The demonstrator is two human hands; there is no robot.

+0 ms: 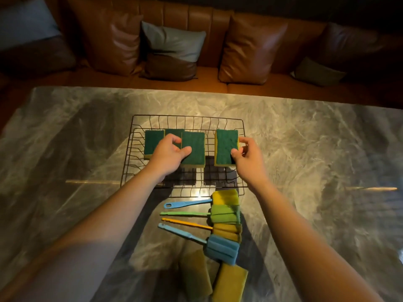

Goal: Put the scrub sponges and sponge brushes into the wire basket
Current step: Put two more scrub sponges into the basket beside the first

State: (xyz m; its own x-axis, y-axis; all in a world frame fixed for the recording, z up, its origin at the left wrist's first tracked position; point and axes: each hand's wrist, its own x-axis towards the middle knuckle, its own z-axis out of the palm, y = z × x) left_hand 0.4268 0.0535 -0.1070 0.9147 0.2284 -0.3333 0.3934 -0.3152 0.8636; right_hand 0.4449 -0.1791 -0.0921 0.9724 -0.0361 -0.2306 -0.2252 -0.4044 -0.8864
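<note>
A dark wire basket [236,127] stands mid-table. Inside it, at the left, lie two green-topped scrub sponges [153,141]. My left hand [169,154] grips a third green sponge [195,149] over the basket, thumb on top. My right hand [247,156] pinches another green-and-yellow sponge [225,146] by its near right corner, above the basket's right side. Several sponge brushes lie in a row in front of the basket: blue handle with yellow head [225,197], green [224,214], orange handle [227,231], blue [222,249]. Two yellow sponges [231,282] lie nearest me.
The grey marble table [316,149] extends widely left and right of the basket. Behind its far edge runs a brown leather sofa [196,18] with several cushions. A bright light reflection sits at the basket's near rim.
</note>
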